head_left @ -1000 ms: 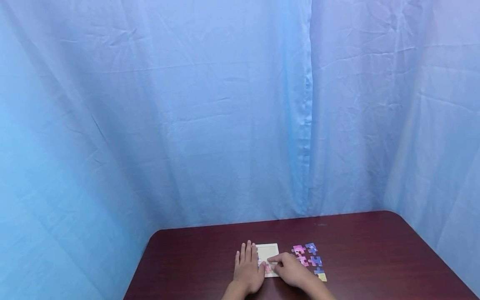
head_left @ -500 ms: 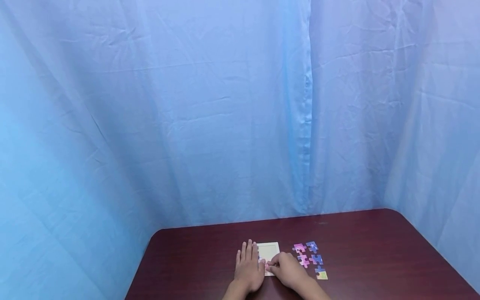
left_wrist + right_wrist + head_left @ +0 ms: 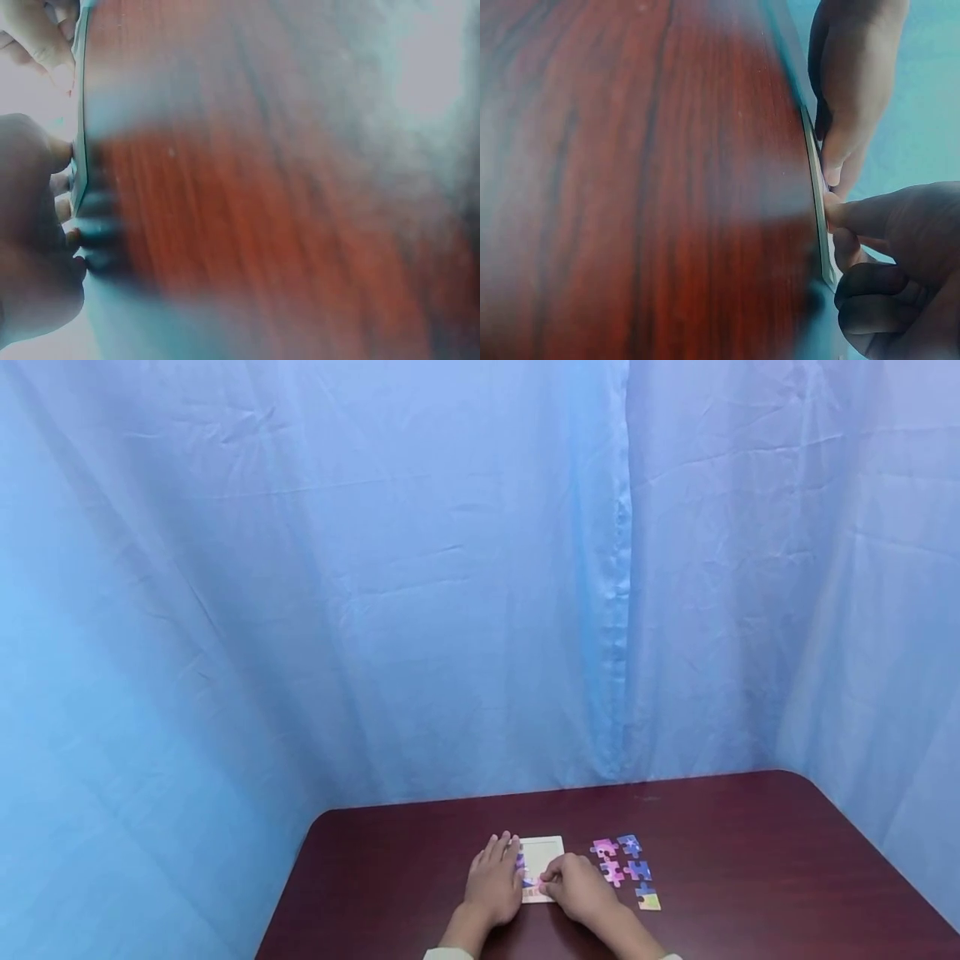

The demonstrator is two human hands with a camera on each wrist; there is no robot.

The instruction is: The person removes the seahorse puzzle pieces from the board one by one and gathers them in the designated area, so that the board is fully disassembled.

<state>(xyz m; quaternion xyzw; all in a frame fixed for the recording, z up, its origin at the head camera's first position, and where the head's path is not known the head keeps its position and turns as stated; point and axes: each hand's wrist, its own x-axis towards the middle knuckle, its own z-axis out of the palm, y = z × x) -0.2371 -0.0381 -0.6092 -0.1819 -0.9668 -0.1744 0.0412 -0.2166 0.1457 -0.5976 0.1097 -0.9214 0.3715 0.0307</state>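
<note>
A small pale puzzle tray (image 3: pixel 551 840) lies near the table's front. My left hand (image 3: pixel 495 885) rests along its left side with the fingers extended, covering that edge. Some printed pieces (image 3: pixel 521 862) show inside the tray by the left fingers. Over the lower right part, my right hand (image 3: pixel 588 889) bends thumb and forefinger together on a pink puzzle piece (image 3: pixel 542 883), mostly hidden by the fingertips. From the right wrist view, the tray edge (image 3: pixel 816 191) appears side-on, with the right hand's curled fingers (image 3: pixel 877 289) beside it.
Right of the tray lie several loose puzzle pieces: pink ones (image 3: pixel 612 872), blue ones (image 3: pixel 639 869) and a blue-yellow one (image 3: pixel 649 902). They sit on a dark red-brown table (image 3: pixel 420 852). Blue curtains (image 3: pixel 450 610) hang behind and at both sides.
The right thumb and forefinger have come together over the tray's lower part, from a pointing finger earlier. The left hand has stayed at the tray's left side, tilting slightly. The view shifts a little.
</note>
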